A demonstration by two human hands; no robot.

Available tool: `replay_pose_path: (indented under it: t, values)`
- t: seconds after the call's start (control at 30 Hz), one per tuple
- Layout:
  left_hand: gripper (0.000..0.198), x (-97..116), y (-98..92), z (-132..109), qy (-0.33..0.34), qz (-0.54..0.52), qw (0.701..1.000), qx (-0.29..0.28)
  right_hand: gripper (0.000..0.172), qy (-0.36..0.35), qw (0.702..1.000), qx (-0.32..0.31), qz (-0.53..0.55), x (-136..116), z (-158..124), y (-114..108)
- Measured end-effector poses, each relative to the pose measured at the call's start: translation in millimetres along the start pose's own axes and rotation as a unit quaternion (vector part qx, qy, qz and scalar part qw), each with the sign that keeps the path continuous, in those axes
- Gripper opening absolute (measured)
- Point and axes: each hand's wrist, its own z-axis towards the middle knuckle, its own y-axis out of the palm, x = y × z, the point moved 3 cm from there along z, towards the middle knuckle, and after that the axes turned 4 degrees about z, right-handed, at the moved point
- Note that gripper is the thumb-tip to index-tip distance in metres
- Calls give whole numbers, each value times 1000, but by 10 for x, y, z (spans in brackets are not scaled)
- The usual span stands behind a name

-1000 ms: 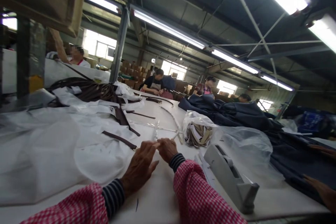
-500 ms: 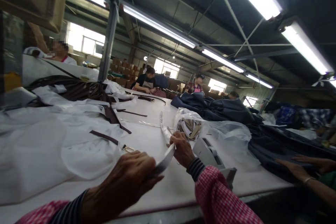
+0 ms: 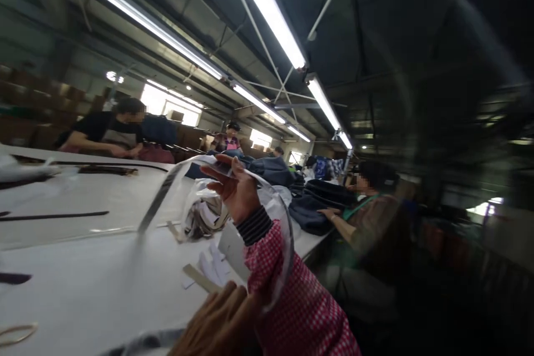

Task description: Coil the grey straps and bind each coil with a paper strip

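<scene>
A long, translucent whitish strip [image 3: 287, 233] arcs over the table, blurred by motion. My right hand [image 3: 238, 192] is raised, palm partly toward me, with the strip running between thumb and fingers; some of the fingers are spread. Low in the picture, my left hand [image 3: 223, 317] is curled over, its knuckles upward, where the strip's lower end runs down to it. A grey band [image 3: 146, 340] shows beside that hand, partly cut off by the frame edge. Pale paper strips [image 3: 213, 264] and a beige strip [image 3: 200, 278] lie on the table just beyond my left hand.
A plastic bag of beige strips [image 3: 204, 217] and a grey box-like object [image 3: 232, 247] stand on the white table [image 3: 83, 267]. Dark straps [image 3: 54, 215] lie left. Dark blue fabric [image 3: 317, 206] is piled behind. A co-worker [image 3: 371, 222] stands at the right; others work farther back.
The view has swung right. My right hand has lifted and turned over, drawing the strip into a wide arc. My left hand is now lower, near the bottom edge.
</scene>
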Motion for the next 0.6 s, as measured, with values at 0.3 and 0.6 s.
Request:
replay_pose_path:
  t: [0.3, 0.6]
  values:
    - [77, -428, 626, 415, -292, -477, 826, -72, 42, 76, 997, -21, 12, -784, -866, -907]
    - [28, -688, -368, 251, -426, -657, 564, 262, 38, 218, 971, 100, -1, -602, -2280, -2113]
